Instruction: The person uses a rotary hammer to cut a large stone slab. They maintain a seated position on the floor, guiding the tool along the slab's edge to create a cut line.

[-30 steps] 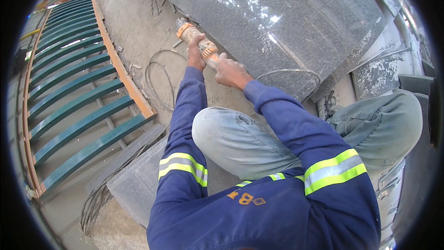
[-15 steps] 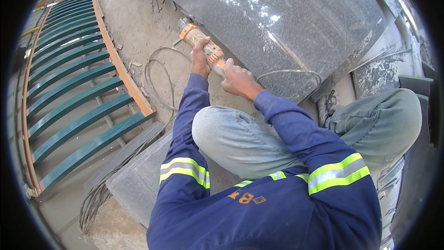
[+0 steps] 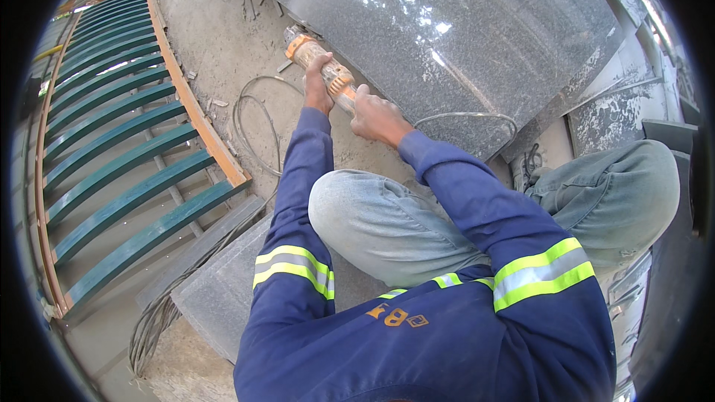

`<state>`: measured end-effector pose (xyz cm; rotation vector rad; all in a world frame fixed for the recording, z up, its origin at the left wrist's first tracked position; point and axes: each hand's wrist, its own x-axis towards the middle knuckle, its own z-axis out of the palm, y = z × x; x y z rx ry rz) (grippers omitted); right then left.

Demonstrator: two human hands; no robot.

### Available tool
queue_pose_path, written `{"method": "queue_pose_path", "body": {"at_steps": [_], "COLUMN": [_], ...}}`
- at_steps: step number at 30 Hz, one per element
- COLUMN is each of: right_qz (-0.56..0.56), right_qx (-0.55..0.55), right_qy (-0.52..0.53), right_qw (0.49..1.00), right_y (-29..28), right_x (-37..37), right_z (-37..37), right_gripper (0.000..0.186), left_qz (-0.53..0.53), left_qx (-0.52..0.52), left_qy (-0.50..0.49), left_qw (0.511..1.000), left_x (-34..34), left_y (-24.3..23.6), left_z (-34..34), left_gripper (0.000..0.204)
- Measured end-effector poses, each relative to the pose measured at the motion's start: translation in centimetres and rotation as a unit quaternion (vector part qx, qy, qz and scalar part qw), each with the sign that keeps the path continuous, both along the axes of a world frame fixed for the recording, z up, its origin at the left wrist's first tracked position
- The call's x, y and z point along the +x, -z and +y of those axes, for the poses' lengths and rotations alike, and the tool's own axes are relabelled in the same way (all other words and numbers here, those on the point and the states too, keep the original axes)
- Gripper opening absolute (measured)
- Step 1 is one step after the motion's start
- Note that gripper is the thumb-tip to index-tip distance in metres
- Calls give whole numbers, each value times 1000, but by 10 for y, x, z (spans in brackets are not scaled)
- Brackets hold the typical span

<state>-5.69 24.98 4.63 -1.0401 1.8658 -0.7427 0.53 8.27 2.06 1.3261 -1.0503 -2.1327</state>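
Observation:
A dusty orange and grey angle grinder (image 3: 337, 77) lies along the near edge of a dark polished stone slab (image 3: 477, 52), its head pointing up and to the left. My left hand (image 3: 317, 88) is wrapped round the middle of its body. Farther back, my right hand (image 3: 377, 118) grips its rear handle. The grinder's head is at the slab's edge; its disc is too hidden to make out. A thin cable (image 3: 477, 114) loops over the slab's corner near my right forearm.
A rack of curved green slats in an orange frame (image 3: 182, 78) stands on the left. A loose cable (image 3: 240, 108) coils on the dusty ground (image 3: 201, 37). Below my left arm lie a grey stone slab (image 3: 216, 283) and bundled wires (image 3: 149, 327). My bent legs (image 3: 387, 223) are close behind the tool.
Both hands and the grinder have shifted slightly left along the slab's edge. My grip on the tool stays the same.

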Motion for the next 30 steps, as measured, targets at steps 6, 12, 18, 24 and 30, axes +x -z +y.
{"method": "queue_pose_path", "body": {"at_steps": [6,12,18,24,30], "right_qz": [4,10,-8,-8,-7], "right_qx": [-11,5,23,29,21], "right_qy": [9,-1,-3,-15,-8], "right_qw": [1000,1000,1000,999,1000], "right_y": [1,4,-8,-14,-11], "right_x": [0,1,3,3,3], "right_z": [-15,-6,14,24,23], "right_gripper": [34,36,37,40,39], "left_qz": [2,-3,3,-11,-6], "left_qx": [11,13,-7,-20,-16], "left_qy": [-7,-15,-32,-42,-26], "left_qw": [1000,1000,999,999,1000], "left_x": [3,0,4,6,4], "left_y": [14,11,-1,-5,-5], "left_z": [-23,-11,13,24,23], "left_gripper": [33,35,35,38,36]}}
